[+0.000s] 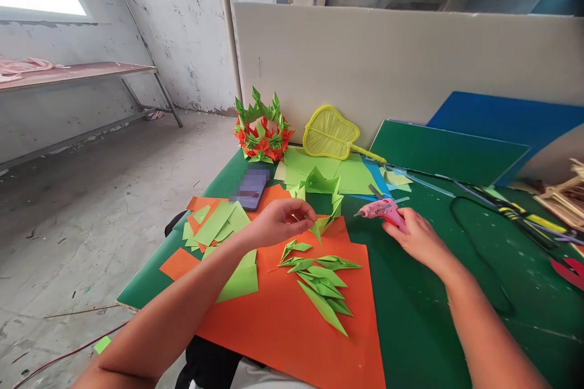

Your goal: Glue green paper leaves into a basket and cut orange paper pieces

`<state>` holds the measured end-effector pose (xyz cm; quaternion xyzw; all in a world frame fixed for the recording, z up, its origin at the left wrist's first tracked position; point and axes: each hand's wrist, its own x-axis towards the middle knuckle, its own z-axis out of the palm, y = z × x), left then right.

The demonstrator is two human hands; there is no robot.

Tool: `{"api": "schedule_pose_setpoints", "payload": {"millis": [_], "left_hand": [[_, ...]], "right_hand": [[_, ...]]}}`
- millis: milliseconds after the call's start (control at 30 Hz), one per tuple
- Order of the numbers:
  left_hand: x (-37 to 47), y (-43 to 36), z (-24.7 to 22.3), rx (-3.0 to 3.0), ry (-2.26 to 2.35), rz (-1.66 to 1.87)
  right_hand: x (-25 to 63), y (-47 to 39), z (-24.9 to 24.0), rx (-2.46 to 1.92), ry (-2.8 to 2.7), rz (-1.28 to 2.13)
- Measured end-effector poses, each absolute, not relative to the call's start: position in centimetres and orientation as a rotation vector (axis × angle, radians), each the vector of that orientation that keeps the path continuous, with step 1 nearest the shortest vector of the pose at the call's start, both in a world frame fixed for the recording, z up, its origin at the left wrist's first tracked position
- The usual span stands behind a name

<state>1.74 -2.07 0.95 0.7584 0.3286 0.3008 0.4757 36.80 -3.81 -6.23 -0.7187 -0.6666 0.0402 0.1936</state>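
A person sits at a green tabletop (410,328), seen from their own eye level, both bare hands over the work. The left hand (288,219) is in a narrow pinch, fingertips together on a pointed green paper piece (316,233); whether this piece is joined to the ring behind it, I cannot tell. The right hand (417,234) is wrapped around a pink glue gun (381,209), its nozzle aimed left toward the other hand.

Just beyond the left hand stands a light green folded-paper ring (322,181) with pointed peaks. Nearer the person, a loose cluster of folded green paper leaves (325,279) lies on a large orange paper sheet (292,340). To the left, green paper rectangles (218,223) overlap smaller orange pieces, and a smartphone (250,188) lies just past them.

At the far left corner of the table stands an orange and green paper crown (262,130). To its right, a yellow fan-shaped piece (331,132) leans against a pale upright board (387,61). Farther right, dark green (447,149) and blue panels (506,115) lean there too.
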Motion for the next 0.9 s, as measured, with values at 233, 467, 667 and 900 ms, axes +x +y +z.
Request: {"api": "schedule_pose_setpoints", "payload": {"millis": [233, 467, 667, 900], "left_hand": [[1.7, -2.0, 0.8, 1.846, 0.8, 0.718], [1.8, -2.1, 0.6, 1.779, 0.781, 0.733], [1.9, -1.7, -0.2, 1.608, 0.715, 0.773], [2.3, -2.2, 0.0, 1.816, 0.765, 0.869]], "right_hand": [[37.7, -3.6, -7.6, -2.083, -1.999, -0.011], [37.0, -3.6, -8.4, -2.139, -2.074, -0.067], [35.4, -4.8, -5.2, -2.155, -1.96, -0.128], [26.9, -6.5, 2.8, -1.44, -2.015, 0.671]]}}
